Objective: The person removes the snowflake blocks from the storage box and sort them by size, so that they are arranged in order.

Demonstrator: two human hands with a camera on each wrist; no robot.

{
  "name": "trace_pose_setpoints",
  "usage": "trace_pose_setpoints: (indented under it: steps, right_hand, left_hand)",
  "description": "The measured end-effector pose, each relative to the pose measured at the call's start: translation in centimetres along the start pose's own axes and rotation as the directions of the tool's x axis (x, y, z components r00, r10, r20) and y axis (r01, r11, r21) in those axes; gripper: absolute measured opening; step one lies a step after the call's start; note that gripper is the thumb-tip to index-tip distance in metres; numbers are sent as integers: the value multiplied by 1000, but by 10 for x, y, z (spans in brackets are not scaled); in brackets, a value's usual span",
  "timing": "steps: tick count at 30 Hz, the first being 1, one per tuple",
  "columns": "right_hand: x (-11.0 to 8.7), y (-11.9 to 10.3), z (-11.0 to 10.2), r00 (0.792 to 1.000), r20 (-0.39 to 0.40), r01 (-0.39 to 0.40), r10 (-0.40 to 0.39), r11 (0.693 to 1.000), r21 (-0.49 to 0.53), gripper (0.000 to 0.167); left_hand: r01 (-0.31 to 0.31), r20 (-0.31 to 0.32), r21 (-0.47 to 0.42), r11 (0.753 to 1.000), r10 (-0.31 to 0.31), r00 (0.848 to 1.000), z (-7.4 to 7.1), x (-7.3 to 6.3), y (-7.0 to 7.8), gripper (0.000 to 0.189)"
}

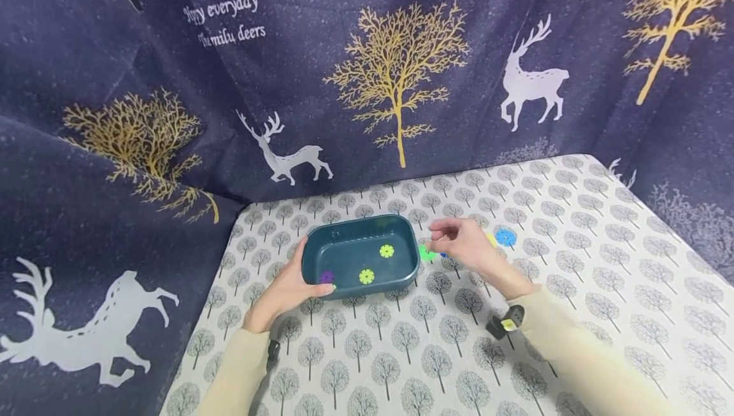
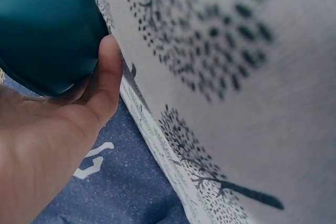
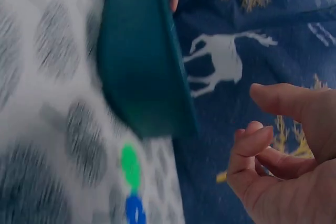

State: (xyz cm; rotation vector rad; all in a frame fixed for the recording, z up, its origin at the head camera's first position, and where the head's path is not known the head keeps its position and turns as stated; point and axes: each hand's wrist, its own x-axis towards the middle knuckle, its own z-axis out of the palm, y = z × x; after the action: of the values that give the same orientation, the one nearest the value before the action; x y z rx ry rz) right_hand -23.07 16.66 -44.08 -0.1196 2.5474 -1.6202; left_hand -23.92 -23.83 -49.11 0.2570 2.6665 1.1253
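Observation:
A dark teal tub (image 1: 338, 236) sits on the table, and my left hand (image 1: 292, 282) grips its left end, thumb over the near rim. Inside lie two yellow-green flower-shaped discs (image 1: 387, 251) and a purple disc (image 1: 327, 277) close to that thumb. My right hand (image 1: 470, 247) hovers just right of the tub, fingers loosely bent and thumb apart, holding nothing in the right wrist view. Under its fingertips is a green disc (image 1: 427, 252). Beside that one, a darker blue disc (image 3: 135, 209) is partly covered by the hand in the head view.
Past the right hand lie a light blue disc (image 1: 506, 237) and a yellow disc (image 1: 491, 239), partly hidden. A white tree-print cloth (image 1: 401, 339) covers the table. Behind it hangs a dark blue curtain (image 1: 355, 104) with deer and trees.

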Motion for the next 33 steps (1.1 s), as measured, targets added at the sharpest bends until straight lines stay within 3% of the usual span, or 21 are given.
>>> trace_pose_setpoints:
  steps: [10, 17, 20, 28, 31, 33]
  right_hand:
    - [24, -26, 50, 999, -8, 36, -37, 999, -37, 47]
    - [37, -31, 70, 999, 13, -35, 36, 997, -74, 47]
    - [41, -32, 78, 998, 37, -53, 58, 989, -138, 48]
    - [47, -39, 93, 996, 91, 21, 16, 920, -392, 52]
    - [51, -40, 97, 994, 104, 9, 42, 893, -450, 19]
    - [53, -39, 99, 993, 107, 12, 44, 881, -473, 28]
  left_hand:
    - [-4, -1, 7, 1000, 4, 1000, -4, 5, 3, 143]
    - [14, -3, -13, 1000, -14, 1000, -4, 3, 1, 144]
    - [23, 3, -6, 1000, -23, 1000, -4, 1, 0, 145]
    - [33, -12, 25, 999, -32, 999, -4, 0, 1, 144]
    - [35, -11, 32, 999, -35, 999, -4, 1, 2, 144]
    - [41, -10, 33, 999, -41, 999, -3, 0, 2, 144]
